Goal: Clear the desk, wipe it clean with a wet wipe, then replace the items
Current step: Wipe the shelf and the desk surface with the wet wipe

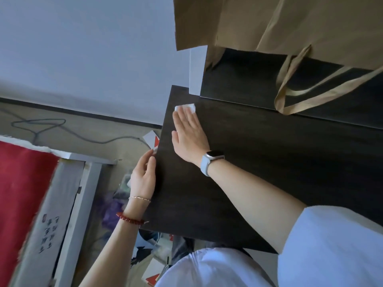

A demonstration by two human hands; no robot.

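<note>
While my right hand [189,139] presses flat — fingers straight, not curled — on the white wet wipe [186,107] at the far left corner of the dark tabletop [259,162], my left hand [143,177] rests loose and empty against its left edge.

Tabletop [259,172] fills centre and right of view. Right hand [189,137] lies flat on it near the far left corner, fingertips on the wet wipe [186,107]. Left hand [143,177] is against the tabletop's left edge, nearer than the right hand. Paper bag [279,25] sits on a raised shelf [244,79] behind the tabletop, handles [300,96] hanging over the shelf front. Floor [93,129] lies left of the tabletop, with a cable [62,129] on it by the wall [83,48]. Bed [31,193] is far left.
</note>
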